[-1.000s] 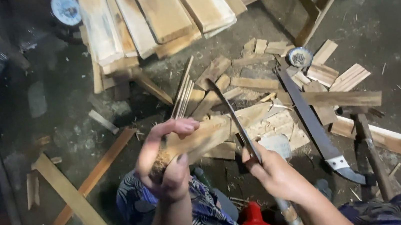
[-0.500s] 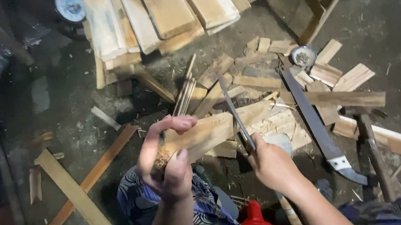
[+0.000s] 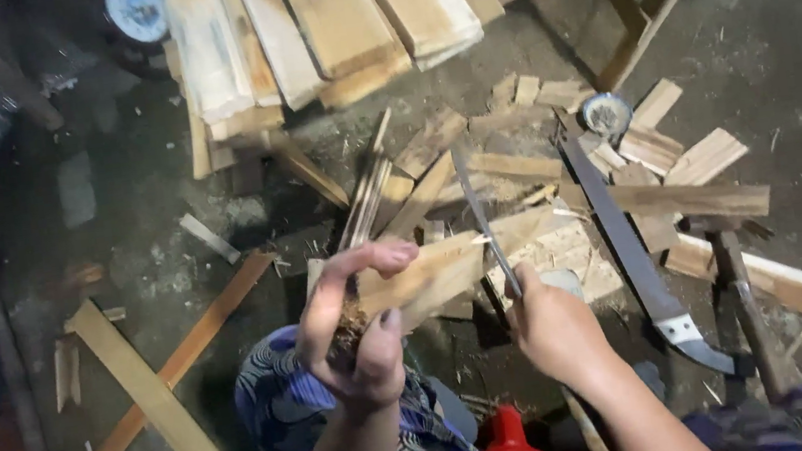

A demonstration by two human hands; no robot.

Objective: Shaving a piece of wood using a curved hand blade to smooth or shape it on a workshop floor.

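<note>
The left hand [image 3: 358, 333] is closed around the near end of a short wooden piece [image 3: 425, 277], which it holds up tilted above the floor. The right hand [image 3: 555, 327] grips the handle of a thin curved knife [image 3: 483, 216], and the blade touches the far end of the wood. Beyond both hands lie scattered offcuts [image 3: 659, 148], and a long saw blade [image 3: 624, 240] lies just to the right of the right hand.
</note>
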